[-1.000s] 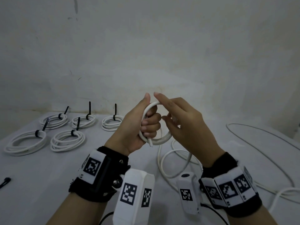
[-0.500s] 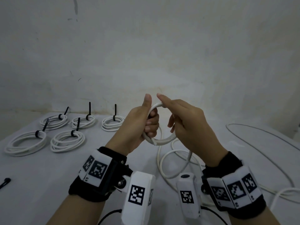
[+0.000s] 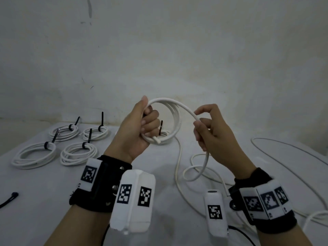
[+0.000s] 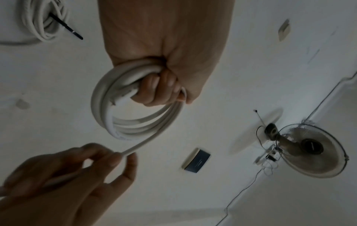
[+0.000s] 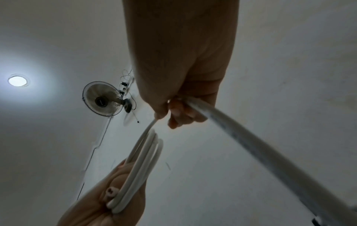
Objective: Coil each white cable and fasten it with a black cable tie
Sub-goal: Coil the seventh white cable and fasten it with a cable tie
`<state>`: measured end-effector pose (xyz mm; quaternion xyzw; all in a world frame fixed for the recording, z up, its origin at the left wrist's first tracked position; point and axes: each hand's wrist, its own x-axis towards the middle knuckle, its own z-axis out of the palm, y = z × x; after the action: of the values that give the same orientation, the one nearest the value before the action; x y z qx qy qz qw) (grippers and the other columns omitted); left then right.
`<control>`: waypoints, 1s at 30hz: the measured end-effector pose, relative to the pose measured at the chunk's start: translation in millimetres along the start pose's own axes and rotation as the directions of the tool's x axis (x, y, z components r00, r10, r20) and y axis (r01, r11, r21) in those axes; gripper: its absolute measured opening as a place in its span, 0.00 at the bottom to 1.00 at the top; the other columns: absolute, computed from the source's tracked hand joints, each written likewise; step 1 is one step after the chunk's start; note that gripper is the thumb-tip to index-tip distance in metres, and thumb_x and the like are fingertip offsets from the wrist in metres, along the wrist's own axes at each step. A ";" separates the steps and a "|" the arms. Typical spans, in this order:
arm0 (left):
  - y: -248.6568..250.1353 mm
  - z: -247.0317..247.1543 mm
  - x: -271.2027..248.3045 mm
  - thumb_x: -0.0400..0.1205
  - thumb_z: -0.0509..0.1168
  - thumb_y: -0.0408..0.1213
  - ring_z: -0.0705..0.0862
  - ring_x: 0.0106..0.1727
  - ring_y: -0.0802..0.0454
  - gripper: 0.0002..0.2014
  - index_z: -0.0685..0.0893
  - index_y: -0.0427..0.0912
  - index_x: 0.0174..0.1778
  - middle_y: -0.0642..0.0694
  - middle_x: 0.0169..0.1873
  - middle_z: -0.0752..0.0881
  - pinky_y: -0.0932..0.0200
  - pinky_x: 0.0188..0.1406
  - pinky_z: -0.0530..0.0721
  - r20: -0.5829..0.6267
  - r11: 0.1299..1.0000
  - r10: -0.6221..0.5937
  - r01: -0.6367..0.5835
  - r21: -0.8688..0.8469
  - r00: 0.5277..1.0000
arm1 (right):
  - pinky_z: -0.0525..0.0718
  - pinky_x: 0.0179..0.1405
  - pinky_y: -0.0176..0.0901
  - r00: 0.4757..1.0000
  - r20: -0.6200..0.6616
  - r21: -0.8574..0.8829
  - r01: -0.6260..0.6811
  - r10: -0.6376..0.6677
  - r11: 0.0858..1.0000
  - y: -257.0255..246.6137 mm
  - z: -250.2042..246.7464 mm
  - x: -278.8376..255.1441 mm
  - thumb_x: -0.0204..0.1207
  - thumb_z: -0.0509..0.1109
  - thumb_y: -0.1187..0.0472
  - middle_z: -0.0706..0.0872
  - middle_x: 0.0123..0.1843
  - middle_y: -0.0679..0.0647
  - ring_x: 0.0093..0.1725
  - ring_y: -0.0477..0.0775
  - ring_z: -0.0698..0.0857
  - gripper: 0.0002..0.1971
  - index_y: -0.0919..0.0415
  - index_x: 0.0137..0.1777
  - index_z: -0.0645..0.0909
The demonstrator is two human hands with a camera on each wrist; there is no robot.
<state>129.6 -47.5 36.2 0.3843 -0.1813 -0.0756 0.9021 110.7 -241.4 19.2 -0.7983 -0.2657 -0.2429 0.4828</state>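
Finished: five tied coils (image 3: 79,153) lay toward the table's (image 3: 44,189) far left corner. In progress: left hand (image 3: 136,132) clenched a small coil of white cable (image 3: 174,121); right hand (image 3: 213,134) pinched the feeding strand. Remaining: loose cable (image 3: 179,174) trailing right; spare cable tie (image 3: 8,199) at left edge.

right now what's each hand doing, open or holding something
Left hand: closed around the coiled loops of white cable.
Right hand: pinching the loose run of the same cable.
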 end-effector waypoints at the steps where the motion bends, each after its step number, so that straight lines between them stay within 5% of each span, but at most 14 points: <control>1: 3.4 -3.1 0.8 0.87 0.50 0.48 0.60 0.10 0.63 0.21 0.64 0.45 0.28 0.55 0.13 0.61 0.72 0.08 0.57 0.003 0.999 0.011 -0.010 -0.041 1.000 | 0.77 0.23 0.39 1.000 0.006 0.027 -0.014 0.013 1.000 2.3 0.0 0.5 0.85 0.58 0.64 0.74 0.27 0.51 0.20 0.45 0.71 0.05 0.52 0.53 0.66; 5: 12.3 -12.4 1.0 0.84 0.52 0.49 0.62 0.10 0.60 0.21 0.69 0.45 0.25 0.54 0.13 0.62 0.71 0.11 0.55 0.011 0.978 0.048 -0.045 -0.203 0.999 | 0.89 0.35 0.54 0.992 0.044 0.205 -0.123 0.117 0.971 12.5 0.1 -1.0 0.85 0.58 0.68 0.71 0.30 0.48 0.22 0.47 0.69 0.07 0.55 0.51 0.65; 9: 20.6 -19.6 1.2 0.87 0.50 0.49 0.62 0.10 0.58 0.24 0.69 0.45 0.25 0.53 0.13 0.63 0.70 0.10 0.58 -0.051 0.948 0.115 -0.125 -0.293 0.992 | 0.88 0.41 0.50 0.979 0.096 0.280 -0.200 0.180 0.939 22.9 -4.0 -2.6 0.84 0.58 0.70 0.72 0.34 0.56 0.28 0.49 0.73 0.08 0.56 0.51 0.65; 16: 24.7 -22.3 2.1 0.88 0.50 0.50 0.61 0.11 0.59 0.22 0.68 0.45 0.28 0.54 0.14 0.63 0.71 0.10 0.58 -0.143 0.912 0.193 -0.231 -0.340 0.971 | 0.86 0.29 0.46 0.998 -0.052 -0.073 -0.042 0.038 0.996 27.3 -3.6 -1.9 0.85 0.59 0.62 0.72 0.24 0.55 0.22 0.50 0.75 0.06 0.50 0.47 0.68; 21: 26.6 -24.9 2.1 0.87 0.51 0.51 0.61 0.12 0.59 0.21 0.67 0.45 0.29 0.54 0.14 0.63 0.70 0.11 0.59 -0.168 0.868 0.242 -0.290 -0.403 0.956 | 0.88 0.46 0.49 0.993 0.091 -0.087 -0.072 0.079 0.994 35.5 -1.5 -4.9 0.85 0.56 0.69 0.78 0.37 0.64 0.36 0.50 0.89 0.18 0.40 0.58 0.67; 24: 28.1 -26.6 2.8 0.87 0.50 0.52 0.61 0.12 0.60 0.22 0.67 0.45 0.30 0.54 0.14 0.63 0.70 0.12 0.61 -0.204 0.865 0.291 -0.348 -0.362 0.935 | 0.85 0.39 0.38 0.994 0.100 -0.208 -0.026 0.048 0.978 39.4 0.8 -5.5 0.84 0.56 0.71 0.80 0.36 0.54 0.34 0.44 0.86 0.22 0.37 0.60 0.68; 27: 30.9 -25.2 2.5 0.87 0.48 0.54 0.60 0.14 0.61 0.22 0.66 0.46 0.31 0.55 0.16 0.62 0.69 0.14 0.63 -0.250 0.889 0.369 -0.418 -0.185 0.895 | 0.78 0.38 0.29 0.991 0.121 -0.353 0.089 -0.049 0.931 35.7 5.3 -4.1 0.81 0.58 0.75 0.78 0.39 0.46 0.38 0.38 0.81 0.22 0.48 0.64 0.78; 30: 30.6 -20.9 1.4 0.87 0.46 0.55 0.59 0.15 0.61 0.21 0.64 0.46 0.32 0.55 0.16 0.61 0.69 0.15 0.62 -0.270 0.902 0.414 -0.432 -0.012 0.870 | 0.80 0.35 0.46 0.963 0.215 -0.511 0.254 -0.164 0.821 22.9 11.2 -1.7 0.78 0.61 0.78 0.77 0.42 0.52 0.36 0.49 0.79 0.22 0.55 0.62 0.84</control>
<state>138.9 -12.8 45.3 0.3093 -0.1380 0.1685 0.9257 126.1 -240.6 -1.2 -0.8837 -0.3120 -0.2933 0.1889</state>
